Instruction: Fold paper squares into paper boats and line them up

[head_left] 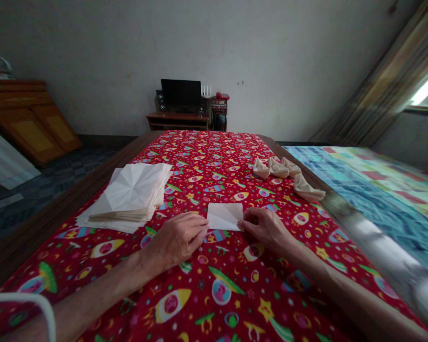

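The small white folded paper (224, 217) lies between the two hands. The left hand (180, 237) has its fingers together at one edge, the right hand (269, 229) its fingertips at the other; if they grip, I cannot tell. Beyond the right hand, four beige folded paper shapes (278, 168) look finished; beyond the left, creased white paper sheets (131, 190) are stacked, not yet shaped.

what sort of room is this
Probably a bedroom or living room at home: a patchwork-patterned bed cover, a monitor on a small desk, and a wooden cabinet.
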{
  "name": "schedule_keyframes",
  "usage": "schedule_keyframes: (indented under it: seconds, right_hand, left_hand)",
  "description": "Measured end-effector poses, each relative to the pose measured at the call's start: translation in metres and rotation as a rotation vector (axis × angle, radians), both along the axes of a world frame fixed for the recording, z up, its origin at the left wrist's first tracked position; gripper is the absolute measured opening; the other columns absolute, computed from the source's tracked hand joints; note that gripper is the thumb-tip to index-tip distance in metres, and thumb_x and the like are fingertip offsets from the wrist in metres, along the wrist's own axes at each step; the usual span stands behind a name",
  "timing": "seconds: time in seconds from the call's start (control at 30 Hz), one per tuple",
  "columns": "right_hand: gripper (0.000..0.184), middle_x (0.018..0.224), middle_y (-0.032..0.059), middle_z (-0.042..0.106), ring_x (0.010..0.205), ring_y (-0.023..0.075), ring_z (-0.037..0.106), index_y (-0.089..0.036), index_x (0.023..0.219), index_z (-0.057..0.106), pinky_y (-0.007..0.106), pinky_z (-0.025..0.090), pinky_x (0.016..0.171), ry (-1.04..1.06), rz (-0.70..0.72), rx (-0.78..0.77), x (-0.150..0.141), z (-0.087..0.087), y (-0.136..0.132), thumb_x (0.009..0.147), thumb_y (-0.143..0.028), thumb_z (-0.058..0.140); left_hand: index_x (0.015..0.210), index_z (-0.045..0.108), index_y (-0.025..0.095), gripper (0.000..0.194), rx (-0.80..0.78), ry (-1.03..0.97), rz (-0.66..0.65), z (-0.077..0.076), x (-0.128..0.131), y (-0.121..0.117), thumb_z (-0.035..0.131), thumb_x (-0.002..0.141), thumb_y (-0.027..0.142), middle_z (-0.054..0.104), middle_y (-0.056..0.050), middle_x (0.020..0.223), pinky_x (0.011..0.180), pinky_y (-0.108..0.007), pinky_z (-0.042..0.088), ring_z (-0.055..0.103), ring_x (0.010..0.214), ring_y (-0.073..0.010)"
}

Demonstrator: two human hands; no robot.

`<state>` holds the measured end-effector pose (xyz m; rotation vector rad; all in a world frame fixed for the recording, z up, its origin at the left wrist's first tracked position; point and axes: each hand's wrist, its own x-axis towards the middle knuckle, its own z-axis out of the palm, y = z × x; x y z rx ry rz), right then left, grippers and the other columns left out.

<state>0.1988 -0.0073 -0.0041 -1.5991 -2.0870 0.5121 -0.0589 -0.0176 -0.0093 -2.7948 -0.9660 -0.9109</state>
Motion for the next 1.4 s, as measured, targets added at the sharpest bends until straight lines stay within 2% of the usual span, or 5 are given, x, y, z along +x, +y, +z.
schedule_keyframes:
  seconds: [0.3, 0.53, 0.73, 1.0, 1.4]
  right_hand:
    - [0.011, 0.068, -0.0009, 0.059, 0.057, 0.0102, 0.051, -0.018, 0.073, 0.056, 0.021, 0.039, 0.054, 0.245, -0.051, 0.396, -0.004, 0.005, -0.014, 0.083, -0.023, 0.056]
    - [0.011, 0.087, 0.0058, 0.063, 0.071, 0.0134, 0.056, -0.016, 0.086, 0.057, 0.024, 0.041, 0.06, -0.174, 0.28, 0.765, -0.005, 0.013, -0.034, 0.089, -0.013, 0.047]
    - [0.026, 0.076, 0.0035, 0.06, 0.06, 0.0131, 0.047, -0.016, 0.078, 0.057, 0.027, 0.032, 0.053, -0.405, 0.457, 0.707, -0.011, 0.002, -0.041, 0.095, -0.015, 0.037]
    - [0.021, 0.083, 0.0037, 0.059, 0.064, 0.011, 0.048, -0.016, 0.085, 0.058, 0.024, 0.035, 0.057, -0.248, 0.54, 0.523, -0.003, -0.007, -0.034, 0.095, -0.016, 0.04]
    - [0.02, 0.085, 0.0054, 0.063, 0.069, 0.0103, 0.057, -0.017, 0.088, 0.067, 0.02, 0.043, 0.062, 0.111, 0.555, 0.221, 0.0, -0.01, -0.029, 0.093, -0.024, 0.049]
  left_hand:
    - [0.128, 0.051, 0.018, 0.038, 0.059, -0.092, 0.123, 0.011, -0.002, 0.006, 0.044, 0.091, 0.014, 0.049, -0.008, 0.138, 0.108, -0.04, 0.039, 0.044, 0.127, -0.0206]
    - [0.146, 0.017, 0.022, 0.064, 0.085, -0.08, 0.132, 0.018, 0.002, -0.003, 0.049, 0.091, 0.019, 0.028, -0.011, 0.15, 0.111, -0.045, 0.033, 0.03, 0.136, -0.0255]
    - [0.106, 0.06, 0.022, 0.018, 0.065, 0.073, -0.006, 0.009, 0.007, -0.013, 0.051, 0.09, 0.019, 0.06, -0.005, 0.106, 0.093, -0.038, 0.046, 0.052, 0.104, -0.0215]
    - [0.126, 0.049, 0.015, 0.034, 0.058, 0.105, -0.068, 0.007, 0.018, -0.019, 0.048, 0.092, 0.016, 0.057, -0.009, 0.122, 0.101, -0.037, 0.041, 0.049, 0.114, -0.0208]
    - [0.089, 0.063, 0.017, 0.015, -0.157, 0.053, -0.094, 0.0, 0.019, -0.03, 0.051, 0.092, 0.023, 0.065, -0.003, 0.088, 0.075, -0.027, 0.048, 0.057, 0.085, -0.016]
